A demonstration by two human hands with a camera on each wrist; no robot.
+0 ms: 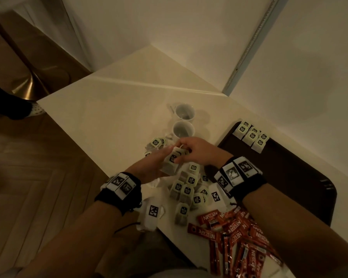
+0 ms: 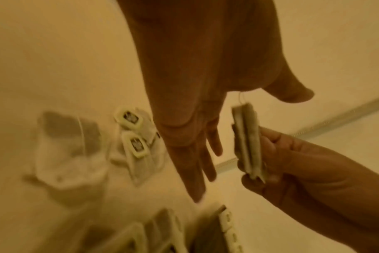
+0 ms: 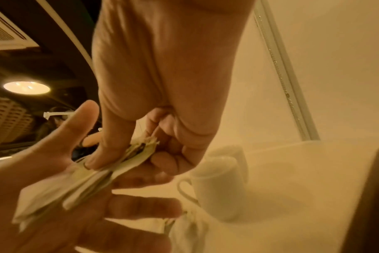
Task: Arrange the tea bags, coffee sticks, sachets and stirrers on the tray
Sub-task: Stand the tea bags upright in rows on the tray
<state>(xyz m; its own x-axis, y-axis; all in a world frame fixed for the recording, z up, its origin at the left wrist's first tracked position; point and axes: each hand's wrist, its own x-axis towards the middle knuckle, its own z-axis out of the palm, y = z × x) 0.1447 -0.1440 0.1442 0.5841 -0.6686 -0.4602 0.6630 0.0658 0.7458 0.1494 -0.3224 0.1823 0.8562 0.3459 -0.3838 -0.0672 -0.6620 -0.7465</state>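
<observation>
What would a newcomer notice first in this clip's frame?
First, the two hands meeting mid-counter: the right hand pinches a small stack of tea bags against the flat left hand. Below them sprawls a loose pile of tea bags, with red coffee sticks fanned at the near edge. On the right, the dark tray holds six tea bags in a neat row at its far corner.

This looks like a hotel room's refreshment corner. Just beyond the hands stand two white mugs; beneath them lie loose tea bags, and nearer the body red instant-coffee sticks. A dark serving tray sits right of the right hand, on a pale counter against plain walls, above herringbone wood flooring.
</observation>
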